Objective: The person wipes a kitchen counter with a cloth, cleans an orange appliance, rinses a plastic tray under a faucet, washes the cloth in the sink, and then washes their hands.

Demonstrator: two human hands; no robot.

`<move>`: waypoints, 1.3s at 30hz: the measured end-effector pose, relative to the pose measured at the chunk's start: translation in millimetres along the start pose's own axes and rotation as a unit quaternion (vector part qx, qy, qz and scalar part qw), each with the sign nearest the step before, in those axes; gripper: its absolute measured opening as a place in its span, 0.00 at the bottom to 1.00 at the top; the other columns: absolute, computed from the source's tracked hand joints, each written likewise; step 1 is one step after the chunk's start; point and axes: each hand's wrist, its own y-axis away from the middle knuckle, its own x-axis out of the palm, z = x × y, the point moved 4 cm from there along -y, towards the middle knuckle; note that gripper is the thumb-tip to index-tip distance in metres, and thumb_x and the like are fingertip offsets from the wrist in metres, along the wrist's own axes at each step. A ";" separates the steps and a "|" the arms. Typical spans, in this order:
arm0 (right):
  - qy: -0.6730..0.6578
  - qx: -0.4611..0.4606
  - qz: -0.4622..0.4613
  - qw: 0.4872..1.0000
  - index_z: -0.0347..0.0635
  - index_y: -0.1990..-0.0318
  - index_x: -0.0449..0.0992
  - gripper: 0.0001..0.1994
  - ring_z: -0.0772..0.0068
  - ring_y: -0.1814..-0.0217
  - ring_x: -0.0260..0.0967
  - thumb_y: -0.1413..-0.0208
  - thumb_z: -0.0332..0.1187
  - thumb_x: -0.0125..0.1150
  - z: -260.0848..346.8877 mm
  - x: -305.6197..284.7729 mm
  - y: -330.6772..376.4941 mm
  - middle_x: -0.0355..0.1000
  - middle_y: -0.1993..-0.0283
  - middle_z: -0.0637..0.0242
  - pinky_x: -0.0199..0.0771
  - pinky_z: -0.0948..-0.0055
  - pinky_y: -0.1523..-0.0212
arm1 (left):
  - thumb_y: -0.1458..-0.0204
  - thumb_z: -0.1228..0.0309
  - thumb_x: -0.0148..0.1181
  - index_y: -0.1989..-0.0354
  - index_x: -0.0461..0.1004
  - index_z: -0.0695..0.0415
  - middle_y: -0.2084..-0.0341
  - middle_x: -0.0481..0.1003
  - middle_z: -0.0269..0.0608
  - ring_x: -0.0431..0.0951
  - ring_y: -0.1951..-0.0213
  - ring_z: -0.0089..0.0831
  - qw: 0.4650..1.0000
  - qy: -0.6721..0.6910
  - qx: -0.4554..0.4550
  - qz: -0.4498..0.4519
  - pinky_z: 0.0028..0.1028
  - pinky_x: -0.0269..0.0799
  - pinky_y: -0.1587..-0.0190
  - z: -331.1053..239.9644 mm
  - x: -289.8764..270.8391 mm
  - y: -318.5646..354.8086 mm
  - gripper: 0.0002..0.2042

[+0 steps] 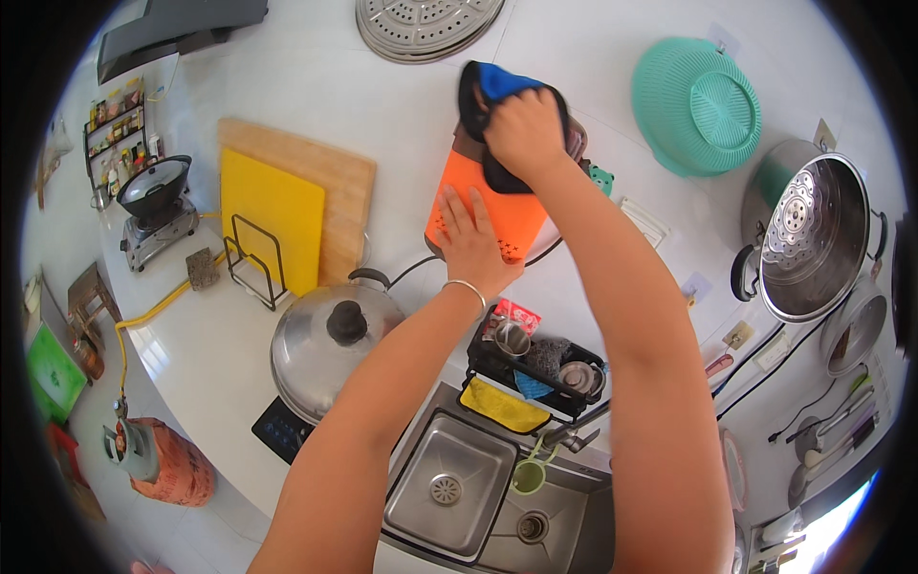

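My right hand (524, 134) is closed on a black-and-blue cloth (505, 80), bunched at the top of an orange box-like holder (516, 215). The holder has a dark brown upper part and small dark marks low on its front. It stands against the white wall behind the counter. My left hand (471, 244) lies flat on the holder's front with the fingers spread. Part of the cloth hangs down over the orange face beneath my right hand. What is inside the holder is hidden.
Below are a black rack (483, 349) with a steel cup and a scrubber, and a double sink (449, 478). Left stand a lidded wok (335, 335), a yellow cutting board (273, 220) and a wooden board (344, 201). A green basket (660, 105) and a steel pot (813, 297) hang right.
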 end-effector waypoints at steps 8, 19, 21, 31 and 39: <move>-0.132 0.125 0.178 0.967 0.55 0.49 0.72 0.25 0.61 0.56 0.71 0.52 0.57 0.53 -24.8 -4.7 -22.3 0.74 0.60 0.66 0.71 0.63 0.59 | 0.69 0.54 0.68 0.35 0.28 0.64 0.38 0.30 0.71 0.32 0.35 0.63 1.000 0.004 0.005 0.004 0.60 0.46 0.43 4.3 1.3 -0.8 0.60; -0.047 0.059 -0.111 0.991 0.44 0.58 0.73 0.12 0.61 0.59 0.66 0.51 0.28 0.51 -8.7 -12.3 50.6 0.70 0.65 0.65 0.61 0.62 0.54 | 0.69 0.53 0.68 0.35 0.33 0.64 0.36 0.31 0.67 0.32 0.34 0.59 1.000 0.009 0.005 -0.006 0.60 0.49 0.44 6.1 1.2 2.2 0.58; -0.059 0.044 -0.096 0.993 0.43 0.61 0.72 0.12 0.61 0.57 0.66 0.55 0.25 0.50 1.9 -14.0 55.8 0.70 0.64 0.65 0.60 0.62 0.52 | 0.69 0.53 0.68 0.35 0.33 0.64 0.36 0.31 0.67 0.32 0.34 0.60 1.000 0.014 0.003 0.000 0.60 0.49 0.44 6.6 -1.4 1.6 0.58; -0.241 -0.130 0.080 0.959 0.48 0.71 0.75 0.07 0.66 0.59 0.67 0.61 0.33 0.58 61.3 16.2 52.9 0.72 0.69 0.69 0.62 0.70 0.53 | 0.66 0.50 0.66 0.38 0.48 0.65 0.39 0.42 0.71 0.37 0.35 0.63 0.999 0.001 0.044 -0.002 0.57 0.42 0.40 1.9 0.9 3.8 0.50; -0.141 -0.220 0.077 0.962 0.48 0.72 0.75 0.05 0.67 0.60 0.66 0.60 0.32 0.57 49.5 7.5 46.6 0.71 0.70 0.69 0.62 0.70 0.52 | 0.65 0.53 0.63 0.43 0.56 0.70 0.39 0.41 0.72 0.37 0.35 0.62 0.998 0.017 0.034 -0.046 0.58 0.47 0.42 8.4 10.8 5.0 0.43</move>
